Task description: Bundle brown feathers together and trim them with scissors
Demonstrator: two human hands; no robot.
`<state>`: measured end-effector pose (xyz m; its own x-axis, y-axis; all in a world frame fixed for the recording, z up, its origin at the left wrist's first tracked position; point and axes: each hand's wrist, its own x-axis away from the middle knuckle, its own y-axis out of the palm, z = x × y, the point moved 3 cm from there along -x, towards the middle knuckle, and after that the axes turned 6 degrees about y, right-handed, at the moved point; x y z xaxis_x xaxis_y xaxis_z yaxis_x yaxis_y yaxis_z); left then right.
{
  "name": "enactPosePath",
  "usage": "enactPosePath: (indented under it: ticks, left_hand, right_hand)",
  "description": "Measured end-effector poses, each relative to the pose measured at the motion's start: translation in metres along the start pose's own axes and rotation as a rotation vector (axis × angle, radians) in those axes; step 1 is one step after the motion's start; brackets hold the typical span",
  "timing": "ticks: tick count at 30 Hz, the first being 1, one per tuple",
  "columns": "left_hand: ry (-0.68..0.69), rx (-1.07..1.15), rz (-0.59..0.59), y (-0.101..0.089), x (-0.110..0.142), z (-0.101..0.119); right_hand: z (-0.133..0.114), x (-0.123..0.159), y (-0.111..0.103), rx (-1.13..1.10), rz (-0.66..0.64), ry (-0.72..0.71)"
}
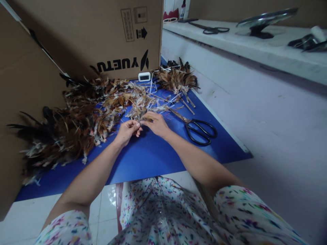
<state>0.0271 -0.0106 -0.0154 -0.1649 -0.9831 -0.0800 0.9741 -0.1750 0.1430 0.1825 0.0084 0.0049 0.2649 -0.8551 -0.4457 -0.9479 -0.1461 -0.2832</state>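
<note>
Pinched between thumb and fingertips, a small bunch of feathers [139, 115] is in my left hand [128, 131]. My right hand [156, 124] meets it from the other side, its curled fingers closed on the same feathers. Just beyond my hands, loose brown and white feathers [125, 98] spread over the blue table [150, 160]. Black-handled scissors [198, 131] lie to the right of my right hand, blades pointing toward the feathers. A thick heap of dark and brown feather bunches [68, 132] covers the table's left side.
Large cardboard boxes [76, 37] wall off the back and left. A small white digital clock [144, 77] stands by the back box, near another feather pile [178, 78] and thin sticks [187, 105]. On the right-hand ledge [230, 42] lie another pair of scissors [214, 30] and a round mirror [267, 17].
</note>
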Motion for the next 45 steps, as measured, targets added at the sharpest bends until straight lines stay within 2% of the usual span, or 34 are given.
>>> enactPosePath:
  ticks: [4, 7, 11, 14, 19, 23, 27, 31, 37, 40, 45]
  left_hand:
    - [0.009, 0.011, -0.018, 0.001, 0.001, 0.001]
    - [0.047, 0.031, 0.008, 0.001, 0.001, 0.004]
    - [0.136, 0.097, 0.114, -0.004, -0.002, 0.008]
    - [0.188, 0.150, 0.211, -0.012, -0.006, 0.010]
    - [0.218, 0.173, 0.342, -0.021, -0.009, 0.011]
    - [0.215, 0.170, 0.369, -0.021, -0.009, 0.011]
    - [0.201, 0.150, 0.346, -0.019, -0.008, 0.011]
    - [0.188, 0.129, 0.343, -0.019, -0.008, 0.009]
    - [0.188, 0.106, 0.336, -0.019, -0.008, 0.009]
    - [0.187, 0.103, 0.339, -0.019, -0.008, 0.009]
    - [0.188, 0.114, 0.317, -0.019, -0.008, 0.009]
  right_hand:
    - [-0.001, 0.000, 0.000, 0.054, 0.013, 0.009]
    - [0.000, 0.000, -0.001, 0.065, 0.037, 0.072]
    - [0.003, -0.002, -0.004, -0.006, 0.078, 0.131]
    - [0.005, -0.002, -0.006, 0.100, 0.095, 0.127]
    - [0.006, 0.001, 0.000, 0.365, -0.027, 0.028]
    - [0.006, 0.007, 0.009, 0.615, -0.159, -0.083]
    - [0.005, 0.009, 0.014, 0.828, -0.219, -0.064]
    - [0.003, 0.006, 0.016, 0.919, -0.233, -0.032]
    - [0.007, 0.001, 0.014, 0.819, -0.207, -0.003]
    - [0.010, -0.001, 0.008, 0.629, -0.137, 0.042]
    - [0.022, -0.006, -0.005, 0.228, -0.012, 0.273]
